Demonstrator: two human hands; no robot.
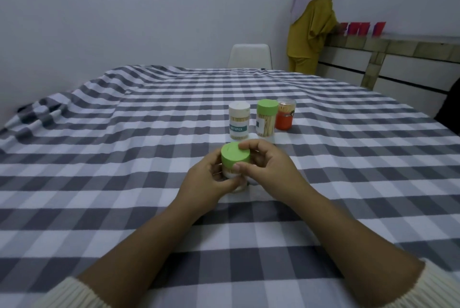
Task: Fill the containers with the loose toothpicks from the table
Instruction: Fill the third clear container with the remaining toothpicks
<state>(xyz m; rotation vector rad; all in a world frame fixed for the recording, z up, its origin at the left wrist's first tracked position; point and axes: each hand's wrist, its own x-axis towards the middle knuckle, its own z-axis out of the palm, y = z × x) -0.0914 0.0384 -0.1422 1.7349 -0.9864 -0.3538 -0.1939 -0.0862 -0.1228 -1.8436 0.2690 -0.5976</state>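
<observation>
A toothpick container with a green lid (235, 156) stands on the checked tablecloth (124, 183) in the middle of the table. My left hand (209, 183) wraps around its clear body from the left. My right hand (266, 165) grips the green lid, thumb in front and fingers over the top. Most of the container's body is hidden by my fingers. Behind it stand three filled containers: one with a white lid (239, 120), one with a green lid (266, 117) and an orange one with a clear top (285, 114). No loose toothpicks show on the cloth.
A white chair (250, 55) stands at the table's far side. A person in yellow clothes (310, 31) stands at a counter (398, 41) at the back right, with red items on it. The cloth is rumpled at the far left.
</observation>
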